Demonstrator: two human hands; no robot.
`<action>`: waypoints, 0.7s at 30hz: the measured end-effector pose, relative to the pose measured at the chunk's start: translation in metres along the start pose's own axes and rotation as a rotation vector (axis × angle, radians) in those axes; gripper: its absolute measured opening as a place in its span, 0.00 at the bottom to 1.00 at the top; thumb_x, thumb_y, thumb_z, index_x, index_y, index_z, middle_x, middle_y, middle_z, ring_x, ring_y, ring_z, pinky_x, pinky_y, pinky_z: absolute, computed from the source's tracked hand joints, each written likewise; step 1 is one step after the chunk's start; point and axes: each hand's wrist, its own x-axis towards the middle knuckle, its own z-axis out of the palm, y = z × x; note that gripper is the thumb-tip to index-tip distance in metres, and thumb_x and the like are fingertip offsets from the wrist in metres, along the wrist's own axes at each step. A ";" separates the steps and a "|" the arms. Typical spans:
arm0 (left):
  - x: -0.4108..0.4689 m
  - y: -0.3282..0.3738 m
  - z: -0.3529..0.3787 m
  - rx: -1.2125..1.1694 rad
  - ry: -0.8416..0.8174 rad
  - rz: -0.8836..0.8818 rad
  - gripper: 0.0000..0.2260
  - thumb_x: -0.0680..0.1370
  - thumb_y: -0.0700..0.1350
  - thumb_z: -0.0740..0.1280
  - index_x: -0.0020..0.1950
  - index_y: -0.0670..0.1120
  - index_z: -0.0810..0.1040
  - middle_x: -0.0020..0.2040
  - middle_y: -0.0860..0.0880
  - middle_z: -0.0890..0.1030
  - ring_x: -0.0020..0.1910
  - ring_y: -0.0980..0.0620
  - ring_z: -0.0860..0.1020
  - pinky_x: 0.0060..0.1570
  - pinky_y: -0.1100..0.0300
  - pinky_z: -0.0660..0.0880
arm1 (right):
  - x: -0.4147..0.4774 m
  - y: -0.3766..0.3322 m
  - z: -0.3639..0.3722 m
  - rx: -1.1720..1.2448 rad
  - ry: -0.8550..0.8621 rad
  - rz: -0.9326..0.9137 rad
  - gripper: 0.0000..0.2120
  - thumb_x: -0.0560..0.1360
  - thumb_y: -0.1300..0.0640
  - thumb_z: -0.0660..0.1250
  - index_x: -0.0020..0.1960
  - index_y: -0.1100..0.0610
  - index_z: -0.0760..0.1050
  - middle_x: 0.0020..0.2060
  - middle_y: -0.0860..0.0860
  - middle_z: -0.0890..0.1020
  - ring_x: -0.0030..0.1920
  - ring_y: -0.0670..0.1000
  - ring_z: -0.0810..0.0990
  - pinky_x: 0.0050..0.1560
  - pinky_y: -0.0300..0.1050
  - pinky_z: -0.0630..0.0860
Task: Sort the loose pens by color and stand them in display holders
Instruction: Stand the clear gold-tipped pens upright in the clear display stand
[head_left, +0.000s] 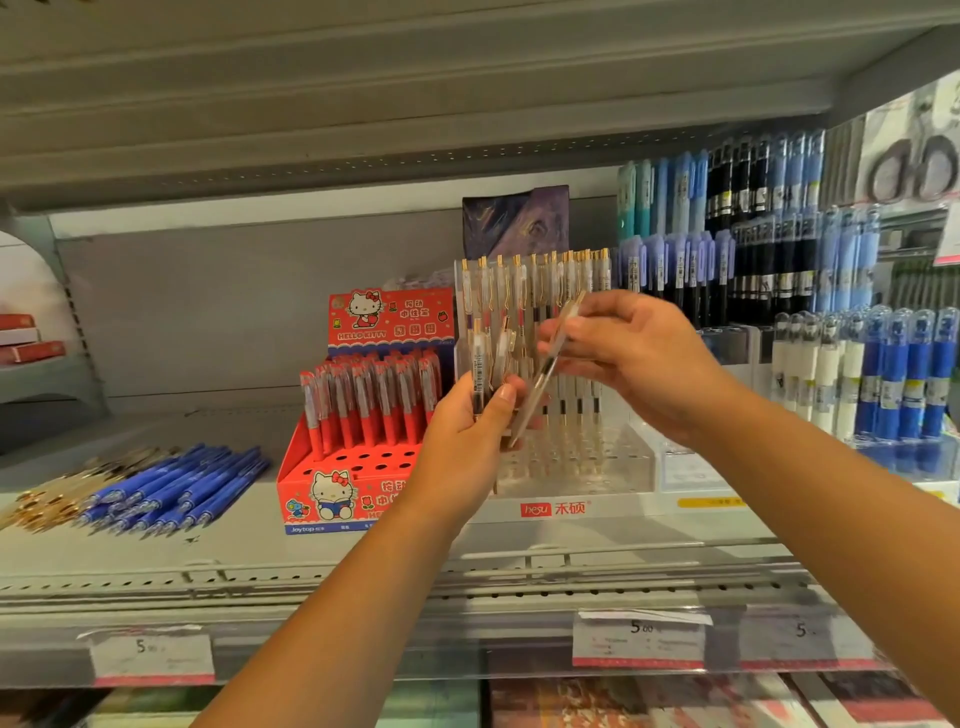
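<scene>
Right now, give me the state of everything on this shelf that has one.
Left hand, grips a bunch of clear pens upright.
Right hand, pinches one clear pen, tilted.
Clear holder, back rows filled, front holes empty.
Red holder, back rows filled, front holes empty.
Blue pens, lying loose on the shelf.
Gold-clipped pens, lying loose beside them.

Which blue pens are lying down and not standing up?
The loose blue pens in a heap at the left of the shelf, beside the red Hello Kitty holder. The blue pens at far right stand upright.
</scene>
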 end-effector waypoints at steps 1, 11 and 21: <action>0.000 0.000 0.000 0.020 0.006 0.008 0.07 0.84 0.46 0.60 0.54 0.51 0.77 0.47 0.56 0.86 0.48 0.54 0.84 0.47 0.58 0.81 | 0.002 -0.001 -0.004 -0.017 0.046 -0.024 0.07 0.77 0.63 0.67 0.55 0.59 0.74 0.46 0.54 0.86 0.48 0.55 0.86 0.45 0.45 0.83; -0.002 0.003 0.000 -0.107 -0.017 -0.052 0.07 0.83 0.46 0.60 0.57 0.50 0.77 0.46 0.50 0.85 0.44 0.50 0.84 0.43 0.52 0.83 | 0.014 0.025 -0.039 -0.345 0.425 -0.151 0.10 0.75 0.61 0.72 0.53 0.52 0.75 0.42 0.53 0.81 0.44 0.51 0.83 0.34 0.43 0.83; -0.004 0.005 0.001 -0.162 -0.074 -0.082 0.08 0.82 0.49 0.60 0.60 0.50 0.74 0.45 0.45 0.84 0.40 0.43 0.83 0.37 0.46 0.83 | 0.019 0.043 -0.047 -0.528 0.390 -0.156 0.07 0.74 0.60 0.73 0.48 0.52 0.77 0.41 0.52 0.81 0.42 0.50 0.83 0.33 0.41 0.82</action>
